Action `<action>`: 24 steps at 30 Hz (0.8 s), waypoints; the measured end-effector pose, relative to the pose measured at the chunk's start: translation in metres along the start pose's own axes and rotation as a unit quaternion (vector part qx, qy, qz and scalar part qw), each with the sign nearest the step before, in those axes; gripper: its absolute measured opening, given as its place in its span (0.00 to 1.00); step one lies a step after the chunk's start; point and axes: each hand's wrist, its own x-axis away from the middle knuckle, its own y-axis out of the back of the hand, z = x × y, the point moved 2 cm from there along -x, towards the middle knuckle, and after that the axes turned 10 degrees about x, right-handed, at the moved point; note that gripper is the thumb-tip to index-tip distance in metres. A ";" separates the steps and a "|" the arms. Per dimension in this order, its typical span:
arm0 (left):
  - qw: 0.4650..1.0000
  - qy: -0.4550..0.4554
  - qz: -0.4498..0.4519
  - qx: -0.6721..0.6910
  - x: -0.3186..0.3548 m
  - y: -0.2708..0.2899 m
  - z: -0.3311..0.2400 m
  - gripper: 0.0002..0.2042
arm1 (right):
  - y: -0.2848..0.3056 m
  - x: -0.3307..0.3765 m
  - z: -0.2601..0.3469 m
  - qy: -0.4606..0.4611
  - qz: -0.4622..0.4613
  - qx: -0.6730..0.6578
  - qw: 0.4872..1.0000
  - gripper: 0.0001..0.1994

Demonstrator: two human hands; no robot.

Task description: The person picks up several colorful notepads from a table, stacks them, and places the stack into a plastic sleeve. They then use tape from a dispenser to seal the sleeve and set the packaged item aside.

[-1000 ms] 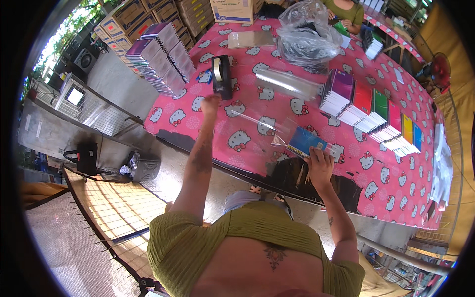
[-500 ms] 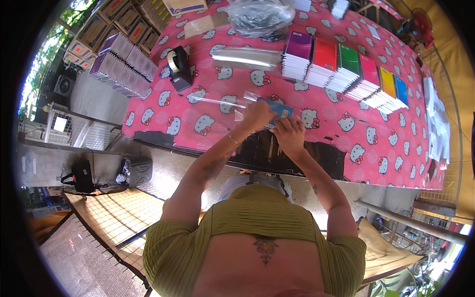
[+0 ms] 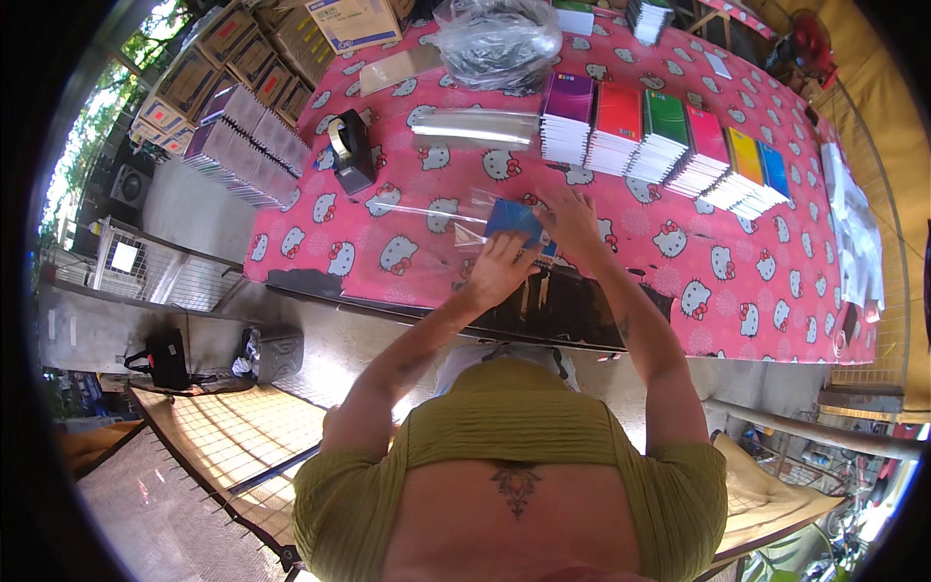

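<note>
A small blue spiral notebook lies near the table's front edge, with clear plastic film reaching out from under its left side. My left hand rests on the notebook's near part, its fingers extended over the cover. Along the notebook's right edge lies my right hand, flat, with fingers stretched away from me. Neither hand is closed around anything. Part of the notebook's right and near sides is hidden beneath my fingers.
Stacks of coloured notebooks stand to the back right. Beyond the film are a tape dispenser, a pile of clear sleeves and a bundled plastic bag. More notebooks and cardboard boxes stand at the left.
My left hand has come back toward me, from the notebook's far left onto its near part. My right hand has moved farther away along the right edge, uncovering more of the blue cover.
</note>
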 end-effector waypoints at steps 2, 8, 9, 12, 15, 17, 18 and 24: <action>0.999 -0.039 -0.026 0.009 -0.003 -0.010 0.005 0.25 | -0.019 -0.017 -0.032 -0.004 0.247 -0.065 0.967 0.25; 0.900 0.265 -0.063 0.340 0.012 0.030 0.040 0.17 | 0.049 -0.019 -0.043 -0.231 0.426 -0.414 0.771 0.47; 0.888 0.281 -0.063 0.359 0.014 0.027 0.042 0.18 | 0.056 -0.014 -0.035 -0.237 0.435 -0.412 0.765 0.50; 0.887 0.270 -0.094 0.362 0.011 0.021 0.056 0.18 | 0.069 0.007 -0.030 -0.305 0.403 -0.454 0.734 0.44; 0.901 0.303 -0.173 0.256 0.023 0.023 0.095 0.14 | 0.098 0.007 0.004 -0.017 0.075 -0.262 0.962 0.26; 0.909 0.371 -0.186 0.042 0.038 0.060 0.175 0.15 | 0.123 0.002 0.026 0.133 0.045 -0.111 0.984 0.16; 0.890 0.291 -0.349 0.043 0.036 0.084 0.205 0.17 | 0.131 0.001 0.034 0.196 0.079 -0.040 0.977 0.12; 0.612 0.637 -0.306 0.355 0.085 0.142 0.360 0.16 | 0.148 -0.009 0.074 0.072 -0.022 -0.121 0.990 0.09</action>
